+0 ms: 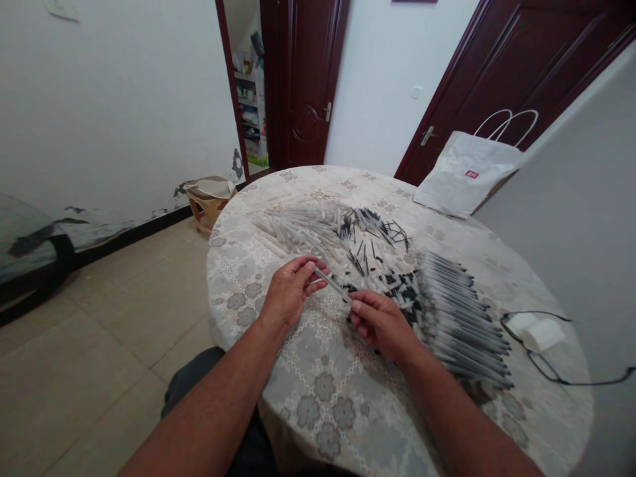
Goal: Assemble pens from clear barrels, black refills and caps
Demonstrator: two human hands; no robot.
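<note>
My left hand [292, 289] and my right hand [378, 322] hold one clear pen barrel [332, 285] between them over a round table [318, 391] with a flowered lace cloth. The left fingers pinch its far end, the right fingers pinch its near end. Behind the hands lies a heap of clear empty barrels [298, 228]. Loose black refills [375, 228] and small black caps [405, 291] are scattered in the middle. A stacked row of assembled pens [460, 318] lies right of my right hand.
A white paper bag [467, 179] leans at the table's far right. A white charger with a black cable [539, 334] lies at the right edge. A small stool [209, 199] stands by the left wall; dark red doors [308, 79] behind.
</note>
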